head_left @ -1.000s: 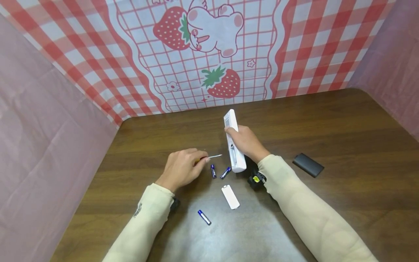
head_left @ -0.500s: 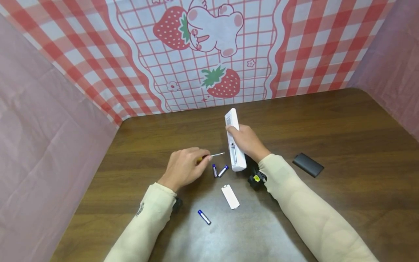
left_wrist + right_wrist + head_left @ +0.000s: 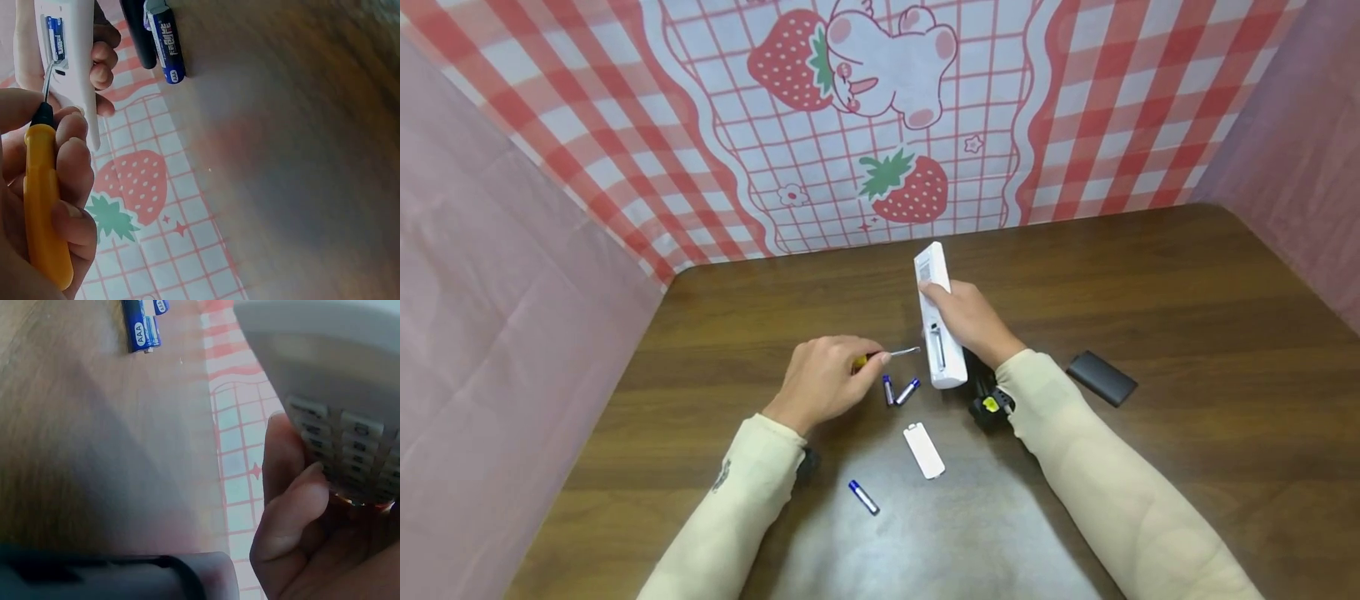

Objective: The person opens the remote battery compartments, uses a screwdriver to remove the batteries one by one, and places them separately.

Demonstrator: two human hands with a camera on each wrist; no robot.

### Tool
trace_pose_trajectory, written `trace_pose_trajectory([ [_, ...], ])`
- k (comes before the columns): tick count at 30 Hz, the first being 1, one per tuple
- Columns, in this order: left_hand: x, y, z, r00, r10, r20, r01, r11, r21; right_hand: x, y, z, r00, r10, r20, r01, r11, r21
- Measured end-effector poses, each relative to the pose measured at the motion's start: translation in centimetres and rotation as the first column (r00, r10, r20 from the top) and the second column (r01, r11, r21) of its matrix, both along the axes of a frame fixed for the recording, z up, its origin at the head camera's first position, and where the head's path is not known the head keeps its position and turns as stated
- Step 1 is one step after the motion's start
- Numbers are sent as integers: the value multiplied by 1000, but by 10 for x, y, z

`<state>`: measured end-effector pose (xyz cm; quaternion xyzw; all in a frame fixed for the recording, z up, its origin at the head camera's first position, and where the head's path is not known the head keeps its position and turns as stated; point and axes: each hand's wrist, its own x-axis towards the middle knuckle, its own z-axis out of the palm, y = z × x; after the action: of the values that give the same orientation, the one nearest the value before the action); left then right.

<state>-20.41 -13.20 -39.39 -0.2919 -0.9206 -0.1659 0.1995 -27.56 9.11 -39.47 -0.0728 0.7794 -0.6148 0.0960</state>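
My left hand (image 3: 823,377) grips a yellow-handled screwdriver (image 3: 45,206), its thin metal shaft pointing right. The tip is close to a white remote control (image 3: 943,350); whether it touches cannot be told. My right hand (image 3: 973,321) holds the remote tilted up, thumb across its back. Inside the uncovered battery compartment, a blue battery (image 3: 56,39) shows in the left wrist view. The right wrist view shows the keypad side, with fingers (image 3: 290,512) behind it. Two AAA batteries (image 3: 907,392) lie below the remote. A white battery cover (image 3: 924,451) rests nearer me.
Another blue battery (image 3: 863,497) lies on the wooden table (image 3: 700,333) near the front. To the right is a flat black rectangular object (image 3: 1102,377). A checked strawberry cloth (image 3: 865,167) hangs behind the table, with pink cloth at both sides.
The screwdriver has moved slightly right and up, closer to the remote. One of the two loose batteries below the remote has shifted left, towards the other. Both hands keep their hold.
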Motion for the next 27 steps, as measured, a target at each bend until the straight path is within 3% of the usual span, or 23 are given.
trace_pose_trajectory([
  [11, 4, 4, 6, 996, -35, 78, 31, 998, 56, 0, 4, 4, 997, 13, 78, -3, 991, -131],
  [27, 6, 13, 5, 988, -112, 106, 110, 993, 32, -2, 6, 1, 997, 44, 70, -35, 991, -131],
])
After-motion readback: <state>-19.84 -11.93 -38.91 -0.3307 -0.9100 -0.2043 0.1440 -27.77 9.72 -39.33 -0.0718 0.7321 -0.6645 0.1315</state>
